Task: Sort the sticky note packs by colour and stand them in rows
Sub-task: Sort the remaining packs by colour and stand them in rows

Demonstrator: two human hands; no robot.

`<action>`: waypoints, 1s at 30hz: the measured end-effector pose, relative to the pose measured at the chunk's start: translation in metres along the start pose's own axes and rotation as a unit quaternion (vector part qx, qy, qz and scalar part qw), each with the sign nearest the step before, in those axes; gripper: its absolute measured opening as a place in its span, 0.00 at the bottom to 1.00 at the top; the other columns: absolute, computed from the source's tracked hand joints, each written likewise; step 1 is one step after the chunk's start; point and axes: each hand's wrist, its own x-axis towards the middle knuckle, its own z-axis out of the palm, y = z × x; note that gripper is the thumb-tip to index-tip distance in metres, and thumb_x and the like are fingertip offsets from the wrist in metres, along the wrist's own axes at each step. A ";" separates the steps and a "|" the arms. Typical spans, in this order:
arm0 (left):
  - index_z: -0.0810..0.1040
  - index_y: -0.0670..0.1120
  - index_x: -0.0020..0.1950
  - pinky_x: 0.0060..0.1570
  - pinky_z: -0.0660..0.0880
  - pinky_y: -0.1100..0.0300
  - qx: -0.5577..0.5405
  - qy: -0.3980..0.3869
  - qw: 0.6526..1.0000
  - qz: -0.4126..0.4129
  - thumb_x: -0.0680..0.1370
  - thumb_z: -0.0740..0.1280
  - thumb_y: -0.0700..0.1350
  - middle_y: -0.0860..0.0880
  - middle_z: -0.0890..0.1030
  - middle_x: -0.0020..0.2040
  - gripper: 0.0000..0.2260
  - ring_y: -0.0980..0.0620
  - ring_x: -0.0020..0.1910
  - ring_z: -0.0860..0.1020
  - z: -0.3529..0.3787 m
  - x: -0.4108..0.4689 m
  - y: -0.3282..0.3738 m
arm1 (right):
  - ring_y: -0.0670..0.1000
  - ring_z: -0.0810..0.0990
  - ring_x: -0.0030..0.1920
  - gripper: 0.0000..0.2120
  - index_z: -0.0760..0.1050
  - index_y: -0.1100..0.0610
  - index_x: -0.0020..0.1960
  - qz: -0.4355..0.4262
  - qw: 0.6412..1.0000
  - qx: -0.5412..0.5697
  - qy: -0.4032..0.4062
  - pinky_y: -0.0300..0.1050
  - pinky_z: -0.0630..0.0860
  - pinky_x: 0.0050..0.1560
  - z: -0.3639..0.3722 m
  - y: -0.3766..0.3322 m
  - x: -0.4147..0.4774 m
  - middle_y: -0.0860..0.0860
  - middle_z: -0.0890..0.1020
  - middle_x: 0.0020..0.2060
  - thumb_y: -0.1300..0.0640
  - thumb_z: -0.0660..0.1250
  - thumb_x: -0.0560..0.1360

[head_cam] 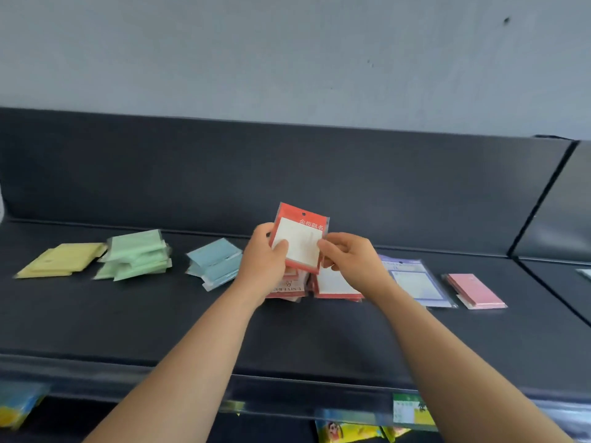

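A red-framed sticky note pack (pixel 300 238) is held upright above the dark shelf (pixel 319 330). My left hand (pixel 265 260) grips its left edge and my right hand (pixel 348 257) pinches its right edge. Below the hands lie more red packs (pixel 335 284) in a loose pile, partly hidden. Flat on the shelf lie yellow packs (pixel 60 260), green packs (pixel 137 259), blue packs (pixel 216 265), a purple pack (pixel 415 284) and pink packs (pixel 473 290).
The shelf's dark back panel (pixel 287 174) rises behind the packs, under a grey wall. A divider (pixel 540 199) bounds the shelf on the right. Below the front edge hang colourful packets (pixel 348 431) and a price label (pixel 411 409).
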 end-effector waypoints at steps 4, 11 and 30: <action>0.70 0.48 0.68 0.53 0.73 0.56 0.115 -0.067 0.990 0.044 0.82 0.59 0.44 0.52 0.75 0.60 0.15 0.51 0.55 0.75 0.026 0.002 -0.001 | 0.46 0.81 0.36 0.08 0.80 0.54 0.54 0.035 0.998 -0.034 0.035 0.46 0.79 0.41 -0.022 0.013 0.003 0.49 0.85 0.40 0.55 0.65 0.78; 0.75 0.47 0.61 0.55 0.74 0.48 0.322 -0.113 0.937 0.075 0.78 0.65 0.49 0.47 0.79 0.56 0.13 0.45 0.55 0.76 0.047 0.003 -0.011 | 0.55 0.79 0.40 0.10 0.79 0.59 0.46 0.074 0.978 -0.192 0.033 0.47 0.75 0.40 -0.028 0.039 0.006 0.52 0.82 0.36 0.53 0.65 0.75; 0.80 0.46 0.58 0.54 0.70 0.53 0.350 -0.065 0.902 0.246 0.80 0.61 0.47 0.48 0.80 0.58 0.12 0.45 0.55 0.74 0.073 -0.032 0.016 | 0.56 0.77 0.57 0.13 0.77 0.58 0.58 0.020 0.930 -0.344 0.126 0.47 0.72 0.49 -0.087 0.063 -0.054 0.51 0.79 0.59 0.54 0.59 0.79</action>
